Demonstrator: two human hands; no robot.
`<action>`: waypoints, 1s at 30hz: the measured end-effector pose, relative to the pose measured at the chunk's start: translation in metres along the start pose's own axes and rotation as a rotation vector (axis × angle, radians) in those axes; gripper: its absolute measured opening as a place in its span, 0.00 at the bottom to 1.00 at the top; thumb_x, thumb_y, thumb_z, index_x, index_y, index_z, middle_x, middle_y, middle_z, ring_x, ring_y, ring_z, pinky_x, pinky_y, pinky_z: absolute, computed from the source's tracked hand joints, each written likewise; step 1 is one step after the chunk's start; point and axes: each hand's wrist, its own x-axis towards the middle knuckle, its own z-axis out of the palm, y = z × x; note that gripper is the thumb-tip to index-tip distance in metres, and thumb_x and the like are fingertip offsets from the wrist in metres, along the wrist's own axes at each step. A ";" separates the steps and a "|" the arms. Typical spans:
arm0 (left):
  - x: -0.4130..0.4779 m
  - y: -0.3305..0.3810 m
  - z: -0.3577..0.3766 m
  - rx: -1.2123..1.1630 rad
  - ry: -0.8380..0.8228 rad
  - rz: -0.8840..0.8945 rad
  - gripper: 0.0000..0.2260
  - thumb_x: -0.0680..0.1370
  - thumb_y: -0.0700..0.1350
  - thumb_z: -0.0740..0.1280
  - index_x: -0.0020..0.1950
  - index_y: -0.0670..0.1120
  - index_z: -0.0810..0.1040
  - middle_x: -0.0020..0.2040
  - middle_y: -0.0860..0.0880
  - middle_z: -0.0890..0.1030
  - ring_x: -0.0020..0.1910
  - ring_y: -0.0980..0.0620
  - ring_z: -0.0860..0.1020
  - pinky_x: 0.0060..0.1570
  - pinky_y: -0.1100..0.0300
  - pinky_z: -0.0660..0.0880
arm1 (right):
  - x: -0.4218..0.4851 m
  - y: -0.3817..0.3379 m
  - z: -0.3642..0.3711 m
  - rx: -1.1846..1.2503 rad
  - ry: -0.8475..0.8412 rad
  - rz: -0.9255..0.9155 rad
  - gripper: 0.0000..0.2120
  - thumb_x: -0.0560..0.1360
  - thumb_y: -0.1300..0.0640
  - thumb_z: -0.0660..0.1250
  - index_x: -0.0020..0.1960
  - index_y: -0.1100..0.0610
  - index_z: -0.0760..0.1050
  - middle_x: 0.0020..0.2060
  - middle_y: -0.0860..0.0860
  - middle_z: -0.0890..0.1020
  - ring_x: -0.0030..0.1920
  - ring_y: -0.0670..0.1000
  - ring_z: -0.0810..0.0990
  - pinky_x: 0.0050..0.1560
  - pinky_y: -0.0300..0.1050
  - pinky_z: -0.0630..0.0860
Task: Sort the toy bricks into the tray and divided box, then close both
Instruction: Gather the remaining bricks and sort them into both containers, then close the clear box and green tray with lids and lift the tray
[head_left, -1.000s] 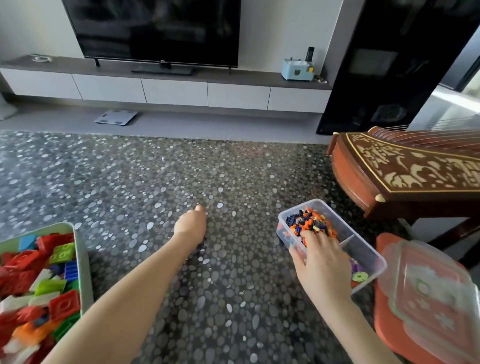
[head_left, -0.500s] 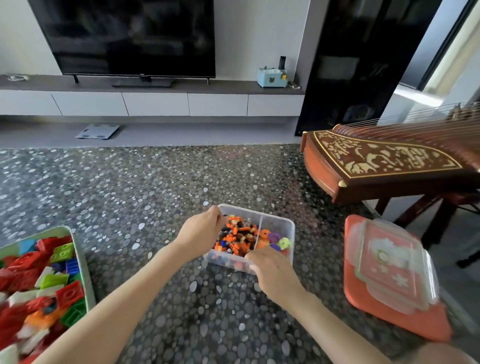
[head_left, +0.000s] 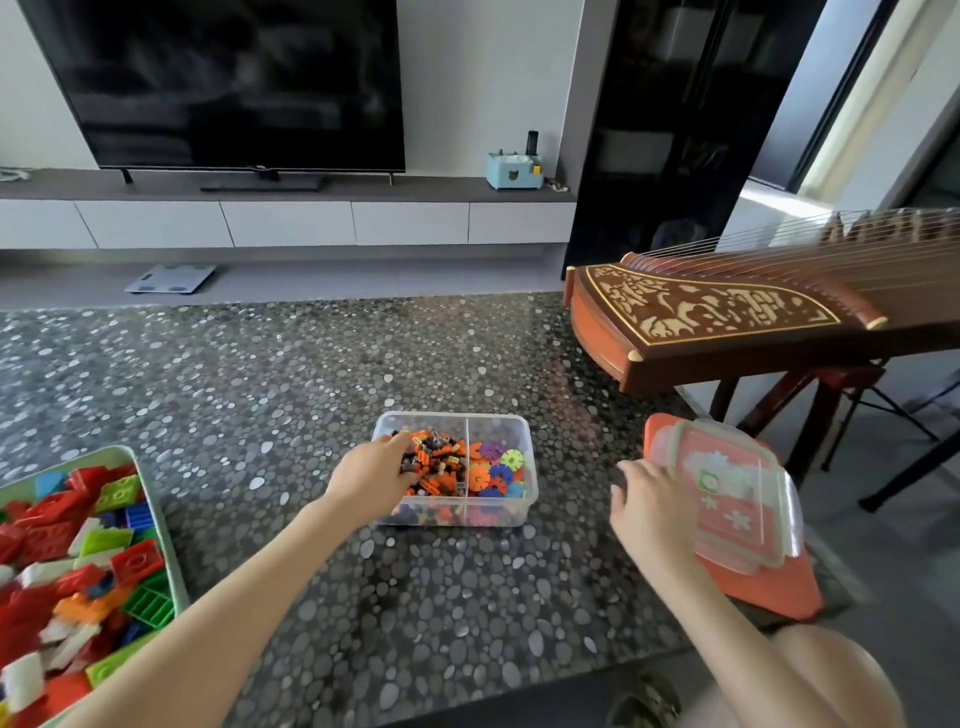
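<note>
My left hand (head_left: 373, 475) sits in the clear plastic divided box (head_left: 500, 515)—grip unclear—right hand (head_left: 649, 512) open at the transparent lid (head_left: 737, 493), which heaped small bricks (head_left: 436, 462) could jam.

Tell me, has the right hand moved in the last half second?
Yes. The right hand left the near edge of the divided box and went right, to the left edge of the clear lid on the red lid.

Beyond the pebble-patterned tabletop (head_left: 260, 389) I saw a dark television (head_left: 223, 83) on a long low cabinet (head_left: 291, 221). A small blue box (head_left: 514, 171) stood at the cabinet's right end, a scale (head_left: 171, 278) lay on the floor, and a carved zither (head_left: 727, 317) stood far right.
</note>
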 end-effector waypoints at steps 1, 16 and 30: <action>-0.001 0.000 0.001 0.011 0.012 -0.010 0.17 0.80 0.46 0.61 0.68 0.46 0.67 0.58 0.46 0.76 0.51 0.46 0.77 0.41 0.57 0.72 | 0.000 0.012 0.001 -0.119 -0.072 0.090 0.15 0.73 0.55 0.69 0.57 0.61 0.78 0.50 0.55 0.82 0.52 0.59 0.78 0.50 0.51 0.75; -0.027 -0.011 0.018 0.019 0.168 -0.050 0.08 0.81 0.42 0.53 0.52 0.42 0.71 0.45 0.43 0.78 0.41 0.45 0.75 0.34 0.56 0.66 | -0.018 0.037 -0.013 -0.476 0.001 -0.147 0.15 0.51 0.75 0.73 0.30 0.62 0.71 0.20 0.56 0.72 0.20 0.54 0.73 0.20 0.41 0.69; -0.015 0.004 0.010 0.106 -0.254 0.084 0.24 0.83 0.54 0.41 0.78 0.47 0.46 0.78 0.49 0.44 0.76 0.51 0.40 0.73 0.55 0.39 | 0.019 -0.050 -0.056 0.357 0.468 -0.154 0.06 0.70 0.71 0.70 0.45 0.64 0.78 0.31 0.55 0.80 0.29 0.59 0.78 0.31 0.41 0.65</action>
